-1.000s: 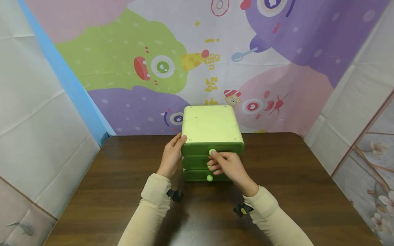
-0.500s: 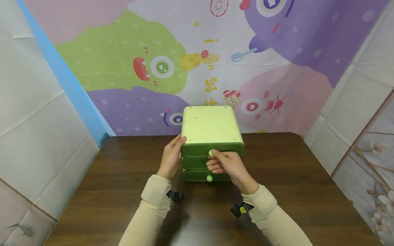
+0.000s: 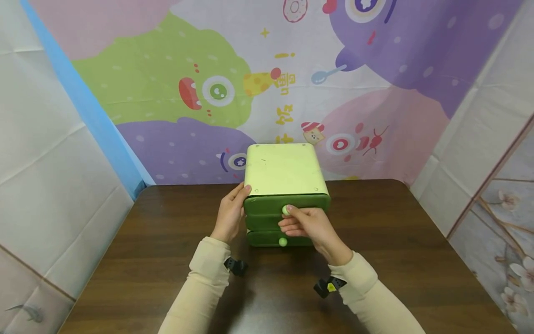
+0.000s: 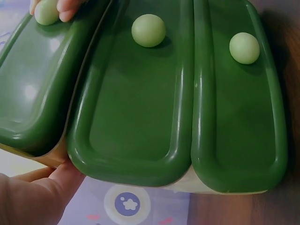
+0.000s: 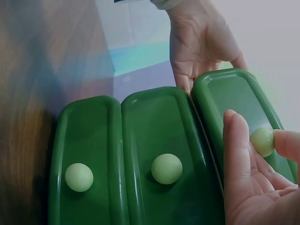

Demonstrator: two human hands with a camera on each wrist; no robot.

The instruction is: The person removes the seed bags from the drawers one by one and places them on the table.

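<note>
A small drawer cabinet with a pale yellow-green top [image 3: 283,169] and three dark green drawers stands on the table. In the head view my right hand [image 3: 314,227] pinches the round light green knob [image 3: 285,210] of the top drawer [image 3: 263,205] between thumb and index finger. That drawer juts out a little past the middle drawer [image 4: 133,103], as the left wrist view shows. My left hand [image 3: 229,213] rests against the cabinet's left side, fingers along the wall and thumb at the upper edge. The bottom drawer [image 3: 263,238] is flush, its knob [image 3: 283,242] free.
The brown wooden table [image 3: 158,260] extends on both sides of the cabinet. Behind it hangs a cartoon-printed cloth [image 3: 187,148], with pale panels [image 3: 54,139] at the sides. A dark wrist camera [image 3: 236,266] sits at each cuff.
The top drawer has come slightly forward with my right hand on its knob, and a dark gap shows under the cabinet's top edge. My left hand stays in place.
</note>
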